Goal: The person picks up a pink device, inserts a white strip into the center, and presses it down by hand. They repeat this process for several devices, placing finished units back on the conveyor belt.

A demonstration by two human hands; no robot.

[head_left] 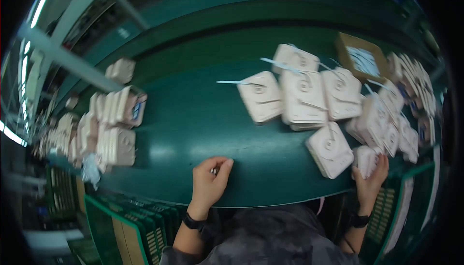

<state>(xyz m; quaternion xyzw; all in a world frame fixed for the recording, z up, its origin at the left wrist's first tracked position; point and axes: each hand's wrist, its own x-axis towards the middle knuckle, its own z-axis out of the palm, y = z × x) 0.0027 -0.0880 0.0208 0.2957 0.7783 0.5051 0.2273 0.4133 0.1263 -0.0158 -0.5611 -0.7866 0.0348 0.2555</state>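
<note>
My left hand (210,180) rests over the green tabletop (227,144) near its front edge. Its fingers are curled with the thumb against them, and what lies inside, if anything, is too small to tell. To the right, my right hand (371,178) has its fingers around a small off-white plastic housing (366,161), beside a stack of similar pieces. Just left of that hand lies a tilted square off-white housing (330,149) with a round mark in its middle. Beyond it stand stacked housings (303,96), some with pale blue strips (282,65) sticking out.
A cardboard box (362,57) of pale blue strips sits at the back right. More housings (413,86) crowd the right edge. Several stacks of housings (116,144) stand at left, near a crumpled pale plastic bag (90,171). Green crates (125,226) are below the front edge.
</note>
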